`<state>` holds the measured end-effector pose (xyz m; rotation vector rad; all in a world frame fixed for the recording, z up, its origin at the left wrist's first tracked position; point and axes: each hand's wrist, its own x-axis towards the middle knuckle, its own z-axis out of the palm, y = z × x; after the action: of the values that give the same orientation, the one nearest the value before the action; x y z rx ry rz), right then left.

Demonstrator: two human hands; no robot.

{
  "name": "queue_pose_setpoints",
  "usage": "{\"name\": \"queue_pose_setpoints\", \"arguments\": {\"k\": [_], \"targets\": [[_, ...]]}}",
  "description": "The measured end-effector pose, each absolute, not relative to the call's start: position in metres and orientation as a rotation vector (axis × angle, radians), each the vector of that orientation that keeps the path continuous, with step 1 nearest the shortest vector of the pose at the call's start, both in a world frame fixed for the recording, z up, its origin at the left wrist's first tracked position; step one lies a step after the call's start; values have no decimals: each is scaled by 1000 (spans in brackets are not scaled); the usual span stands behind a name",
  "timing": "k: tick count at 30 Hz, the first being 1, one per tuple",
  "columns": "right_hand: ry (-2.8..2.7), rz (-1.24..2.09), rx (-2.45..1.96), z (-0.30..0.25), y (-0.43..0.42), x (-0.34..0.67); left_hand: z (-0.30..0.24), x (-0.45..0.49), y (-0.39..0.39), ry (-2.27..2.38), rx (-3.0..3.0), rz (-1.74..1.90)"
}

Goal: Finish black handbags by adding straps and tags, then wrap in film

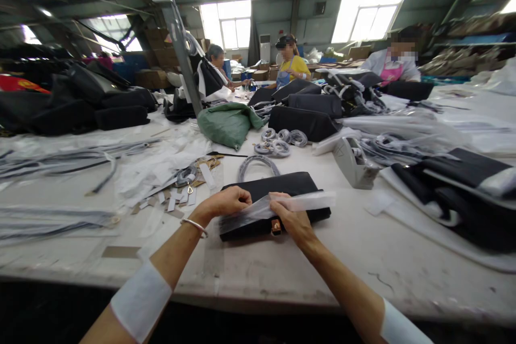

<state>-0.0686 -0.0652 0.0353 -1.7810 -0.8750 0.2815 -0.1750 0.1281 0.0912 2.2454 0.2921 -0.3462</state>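
A black handbag (282, 185) lies flat on the white table in front of me, its wrapped grey handle (258, 161) arching up behind it. Across the bag runs a strip of translucent plastic film (258, 209). Its left part is by my left hand (231, 201), whose fingers are curled closed at the film's upper edge. My right hand (291, 216) pinches the film near the bag's middle, and the strip's free end extends to the right. Just below that hand a small orange-brown clasp (276, 227) shows on the bag's front edge.
Coiled straps (278, 142) and a green sack (229, 122) lie beyond the bag. A grey tape dispenser (355, 164) stands to the right, near black bag pieces (463, 193). Paper scraps and tags (177, 196) litter the left. Several people work across the table.
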Motion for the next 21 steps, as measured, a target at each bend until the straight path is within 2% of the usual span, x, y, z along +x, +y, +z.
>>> {"name": "queue_pose_setpoints", "arguments": {"k": [3,7,15,19,21], "targets": [[-856,108,-1796,32,-68,-72,96,-175,131,243,2252,-364],[-1128,-256,-1904,27,-73,-63,97,-174,136,210,2219,-441],[-1160,-358,-2022,22,-72,-56,103,-162,144,120,2213,-617],[-1255,-384,-2025,15,-77,-55,113,-166,130,46,2485,-473],[-1348,-445,-2015,9,-81,-50,111,-170,115,153,2540,-431]]}}
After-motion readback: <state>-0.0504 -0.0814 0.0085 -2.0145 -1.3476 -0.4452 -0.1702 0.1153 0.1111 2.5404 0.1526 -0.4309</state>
